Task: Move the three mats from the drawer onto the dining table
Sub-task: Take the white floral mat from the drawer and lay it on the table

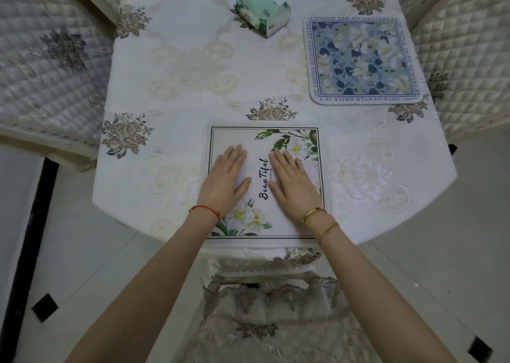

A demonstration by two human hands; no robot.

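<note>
**Two hands flat on the white mat at the near table edge**

Both palms are down on the white floral mat (pixel 265 180), which lies square at the near edge of the dining table (pixel 193 59), its front border right at the table's rim. The left hand (pixel 227 179) presses on the mat's left half, fingers stretched out and close together, thumb splayed toward the middle. The right hand (pixel 294 181) lies on the right half, fingers straight and slightly spread, partly covering the printed flowers there. Neither hand grips anything; they simply lie open on the surface. Between them the word "Beautiful" runs in dark script along the mat's centre.

A red string bracelet (pixel 205 210) circles the left wrist, and a gold bangle (pixel 313 214) sits on the right wrist with a thinner chain just behind it.

Further back on the right side of the table, the blue floral mat (pixel 363 60) lies flat, well apart from the white one, with lettering around its border. Only these two mats show on the table. A green tissue pack (pixel 262 10) stands near the far middle, to the left of the blue mat. The embroidered tablecloth covers the whole top. Quilted chair cushions (pixel 49 59) flank the table on both sides, and a lace-covered chair (pixel 276 321) stands just below the near edge, between the person's forearms.
</note>
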